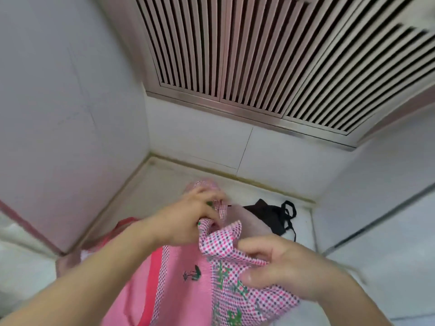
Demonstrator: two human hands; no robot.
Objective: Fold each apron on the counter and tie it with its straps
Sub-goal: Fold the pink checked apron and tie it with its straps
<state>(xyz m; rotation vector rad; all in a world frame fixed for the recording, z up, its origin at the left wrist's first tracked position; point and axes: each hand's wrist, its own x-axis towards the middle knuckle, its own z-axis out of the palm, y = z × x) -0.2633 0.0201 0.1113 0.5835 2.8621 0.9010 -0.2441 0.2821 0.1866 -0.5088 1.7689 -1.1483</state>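
A pink apron (186, 288) with checked pink-and-white panels and green embroidery is bunched up in front of me over the white counter (303, 227). My left hand (188, 220) grips the upper checked part of it with curled fingers. Lower right, my right hand (282, 267) pinches a checked fold of the same apron. A black apron (270, 217) with thin black straps lies crumpled on the counter behind, partly hidden by the pink cloth. The frame is blurred by motion.
White tiled walls close in the counter on the left, back and right. A slatted metal vent panel (270, 57) hangs overhead at the back. More pink fabric (122, 225) shows at the left under my forearm.
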